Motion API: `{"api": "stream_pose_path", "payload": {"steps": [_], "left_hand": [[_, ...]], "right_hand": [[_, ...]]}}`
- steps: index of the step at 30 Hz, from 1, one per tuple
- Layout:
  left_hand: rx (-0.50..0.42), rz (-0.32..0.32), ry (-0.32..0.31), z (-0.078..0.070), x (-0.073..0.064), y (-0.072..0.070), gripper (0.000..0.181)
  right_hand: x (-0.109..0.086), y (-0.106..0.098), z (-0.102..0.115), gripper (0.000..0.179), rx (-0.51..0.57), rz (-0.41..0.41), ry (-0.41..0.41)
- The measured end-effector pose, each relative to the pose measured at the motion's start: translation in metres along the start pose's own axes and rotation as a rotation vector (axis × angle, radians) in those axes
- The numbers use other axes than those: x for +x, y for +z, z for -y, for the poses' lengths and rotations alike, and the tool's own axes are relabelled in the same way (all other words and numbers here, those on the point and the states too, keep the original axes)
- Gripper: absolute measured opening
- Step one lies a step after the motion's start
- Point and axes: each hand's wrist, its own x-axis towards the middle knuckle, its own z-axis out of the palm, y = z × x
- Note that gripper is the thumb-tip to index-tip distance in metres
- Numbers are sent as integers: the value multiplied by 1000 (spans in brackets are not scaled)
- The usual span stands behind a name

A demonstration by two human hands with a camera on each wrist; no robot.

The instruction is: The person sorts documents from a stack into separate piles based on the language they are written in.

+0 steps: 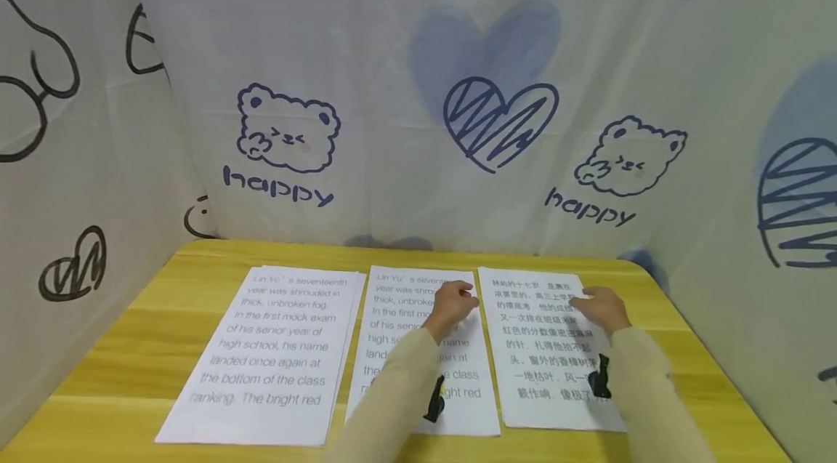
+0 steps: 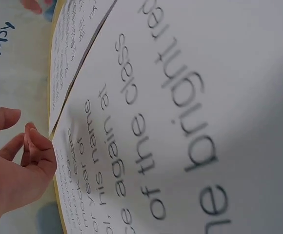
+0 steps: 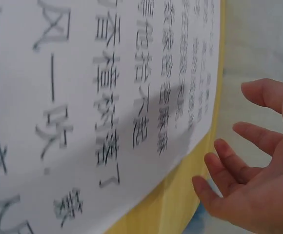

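Note:
Three stacks or sheets of printed paper lie side by side. My left hand point(image 1: 451, 309) hovers over the upper right part of the middle English sheet point(image 1: 386, 416), its fingers loosely bent with nothing between them. In the left wrist view the same hand point(image 2: 22, 168) shows a gap between thumb and fingers. Over the upper right edge of the Chinese sheet point(image 1: 536, 405) is my right hand point(image 1: 603, 309). Its fingers are spread and relaxed in the right wrist view, where the hand point(image 3: 258, 168) holds nothing and casts a shadow on the page.
To the left lies another English sheet point(image 1: 261, 354), with a second page edge showing beneath it. The yellow wood-grain table point(image 1: 124, 354) ends at a white cloth backdrop point(image 1: 392, 121) printed with hearts and bears. Small black devices point(image 1: 434, 399) are on both wrists.

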Motion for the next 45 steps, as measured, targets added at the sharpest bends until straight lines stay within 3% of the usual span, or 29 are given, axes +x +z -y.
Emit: {"api": "stream_pose_path", "payload": {"steps": [2,5,9,12,17,21,29,37,45], "left_hand": [[-11,37,15,6,-1,-5,38],[-24,79,27,11,-3,-19,39],[-19,91,58,15,-6,-42,38],[-36,76,75,19,-8,-56,37],[-129,70,80,24,-15,-66,36],[-112,60,93,24,-22,-73,37],[-21,-74,82,36,-35,-108,44],[46,-115,20,51,-41,-139,42],[53,-114,-52,62,-40,-157,39]], "right_hand": [[6,11,0,68,-3,-1,-16],[-8,18,21,63,27,31,-54],[-50,16,64,53,125,95,-87],[-77,17,84,49,167,120,-126],[-99,25,96,46,133,138,-213],[-110,33,103,46,153,160,-236],[-121,55,121,42,135,173,-315],[-123,67,131,40,65,148,-368],[-115,79,132,40,52,145,-328]]}}
